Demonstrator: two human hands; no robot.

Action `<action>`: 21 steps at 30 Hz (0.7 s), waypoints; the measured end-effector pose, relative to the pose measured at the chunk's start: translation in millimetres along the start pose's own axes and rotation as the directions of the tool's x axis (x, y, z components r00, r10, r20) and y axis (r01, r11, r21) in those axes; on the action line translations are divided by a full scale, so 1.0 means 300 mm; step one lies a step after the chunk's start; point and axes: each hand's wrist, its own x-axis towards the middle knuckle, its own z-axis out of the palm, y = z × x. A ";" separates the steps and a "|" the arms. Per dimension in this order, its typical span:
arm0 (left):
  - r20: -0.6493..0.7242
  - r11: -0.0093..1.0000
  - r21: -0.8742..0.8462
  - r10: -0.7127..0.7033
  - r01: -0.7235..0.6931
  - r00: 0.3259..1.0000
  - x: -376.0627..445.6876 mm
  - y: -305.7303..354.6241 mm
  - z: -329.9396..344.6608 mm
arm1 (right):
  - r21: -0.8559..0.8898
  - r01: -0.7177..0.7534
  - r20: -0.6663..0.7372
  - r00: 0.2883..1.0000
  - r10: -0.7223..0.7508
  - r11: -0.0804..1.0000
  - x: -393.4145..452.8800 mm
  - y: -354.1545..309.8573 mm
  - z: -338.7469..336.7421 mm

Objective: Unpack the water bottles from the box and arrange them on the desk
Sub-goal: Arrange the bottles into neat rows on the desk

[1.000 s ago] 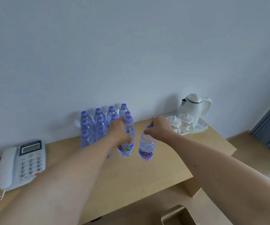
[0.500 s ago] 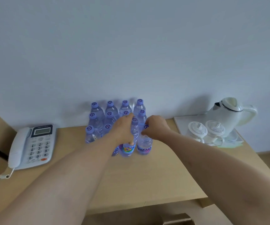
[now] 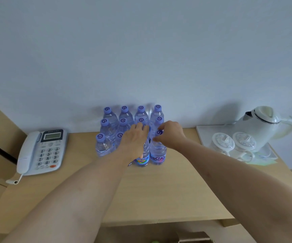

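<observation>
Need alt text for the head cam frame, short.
Two bare hands, left hand and right hand, rest on the two front water bottles of a block standing upright on a light wooden desk against a white wall. A white telephone sits left; a white kettle with two lidded cups on a tray sits right.

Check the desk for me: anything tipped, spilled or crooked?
Nothing stands out. The water bottles stand upright in tidy rows against the wall; the left hand and right hand are on the two front ones. No spill on the desk.
</observation>
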 end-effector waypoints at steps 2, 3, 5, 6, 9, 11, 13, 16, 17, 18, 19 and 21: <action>-0.023 0.999 0.037 -0.005 0.006 1.000 -0.002 0.011 0.011 | 0.022 -0.003 -0.022 1.000 0.004 1.000 -0.015 0.004 0.010; -0.022 0.999 0.045 -0.007 0.008 1.000 -0.002 0.014 0.012 | 0.040 -0.005 -0.026 1.000 0.006 0.999 -0.022 0.008 0.015; -0.009 0.998 0.061 -0.012 0.012 1.000 -0.008 0.013 0.011 | 0.050 -0.012 -0.018 1.000 0.012 0.999 -0.037 0.014 0.021; 0.001 0.998 0.061 -0.013 0.012 1.000 -0.012 0.013 0.011 | 0.043 -0.019 -0.004 1.000 0.019 0.999 -0.042 0.016 0.017; 0.023 0.999 0.022 0.030 -0.031 0.999 -0.023 0.008 0.000 | 0.000 -0.031 0.026 0.999 0.031 1.000 -0.049 0.007 -0.021; 0.007 0.998 -0.040 0.051 -0.051 0.999 -0.026 -0.002 -0.023 | -0.016 -0.037 -0.003 0.999 0.037 0.999 -0.053 -0.007 -0.041; -0.007 0.998 -0.042 0.047 -0.047 0.999 -0.025 -0.020 -0.048 | -0.022 -0.035 -0.009 0.999 0.035 0.999 -0.056 -0.026 -0.044; 0.031 0.995 -0.093 0.025 -0.023 0.999 -0.025 -0.038 -0.073 | -0.037 -0.032 0.023 0.999 0.033 0.999 -0.058 -0.053 -0.034; 0.040 0.992 -0.123 0.023 -0.018 0.999 -0.023 -0.037 -0.080 | -0.043 -0.028 0.030 0.999 0.029 0.999 -0.060 -0.059 -0.036; 0.042 0.991 -0.135 0.027 -0.021 0.999 -0.021 -0.034 -0.085 | -0.050 -0.027 0.036 0.999 0.029 0.998 -0.060 -0.059 -0.041; 0.039 0.991 -0.134 0.033 -0.027 0.999 -0.019 -0.029 -0.085 | -0.060 -0.025 0.037 0.999 0.027 0.998 -0.061 -0.058 -0.046; 0.020 0.991 -0.132 0.031 -0.028 0.999 -0.017 -0.021 -0.081 | -0.083 -0.017 0.037 0.999 0.020 0.996 -0.059 -0.049 -0.055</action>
